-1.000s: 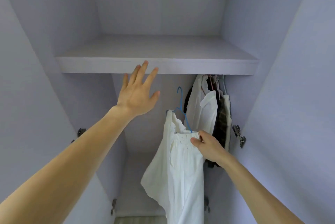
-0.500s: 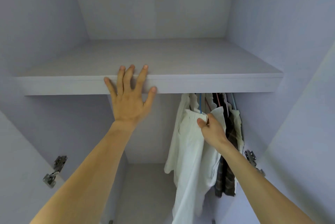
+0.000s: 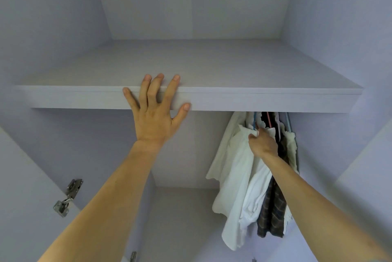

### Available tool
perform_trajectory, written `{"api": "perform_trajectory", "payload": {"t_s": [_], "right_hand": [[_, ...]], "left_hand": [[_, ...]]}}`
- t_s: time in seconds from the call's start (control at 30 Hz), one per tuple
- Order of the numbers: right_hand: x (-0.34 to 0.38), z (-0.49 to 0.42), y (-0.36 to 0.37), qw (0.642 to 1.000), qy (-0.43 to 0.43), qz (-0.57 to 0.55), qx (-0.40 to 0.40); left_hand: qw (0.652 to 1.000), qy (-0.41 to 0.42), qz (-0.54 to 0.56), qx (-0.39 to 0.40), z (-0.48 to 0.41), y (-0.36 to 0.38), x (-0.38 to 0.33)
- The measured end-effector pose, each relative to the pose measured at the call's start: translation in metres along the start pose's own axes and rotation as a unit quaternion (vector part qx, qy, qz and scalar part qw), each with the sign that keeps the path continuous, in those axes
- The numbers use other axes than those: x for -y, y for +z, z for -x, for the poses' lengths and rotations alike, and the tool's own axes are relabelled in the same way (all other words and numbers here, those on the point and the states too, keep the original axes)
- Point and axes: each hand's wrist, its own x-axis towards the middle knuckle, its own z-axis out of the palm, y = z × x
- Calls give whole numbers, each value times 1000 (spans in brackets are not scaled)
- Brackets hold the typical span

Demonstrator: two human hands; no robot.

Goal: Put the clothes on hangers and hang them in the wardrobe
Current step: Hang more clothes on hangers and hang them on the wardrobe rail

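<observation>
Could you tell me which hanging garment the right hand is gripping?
The right hand pinches the white garment on the blue hanger, left of the dark plaid garment.

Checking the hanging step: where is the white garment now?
Head view, lower right: the white garment hangs below the shelf's right end, the right hand gripping its top, with plaid clothes just right of it.
</observation>
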Motion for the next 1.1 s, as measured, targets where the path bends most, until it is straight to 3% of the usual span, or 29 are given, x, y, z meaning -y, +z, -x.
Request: {"api": "perform_trajectory", "payload": {"t_s": [0.17, 0.37, 0.7, 0.87, 1.1], "right_hand": [[-14, 6, -3, 997, 8, 36, -61], [-24, 23, -8, 998, -2, 19, -52], [-15, 145, -46, 987, -117, -106, -28], [1, 233, -34, 968, -233, -92, 7], [3, 342, 61, 906, -405, 44, 117]], "left_hand": [[1000, -1, -3, 10, 1, -2, 0], [999, -4, -13, 41, 0, -9, -1], [974, -67, 97, 195, 8, -67, -10], [926, -161, 182, 288, 124, -131, -4], [845, -293, 63, 443, 352, -302, 38]]}}
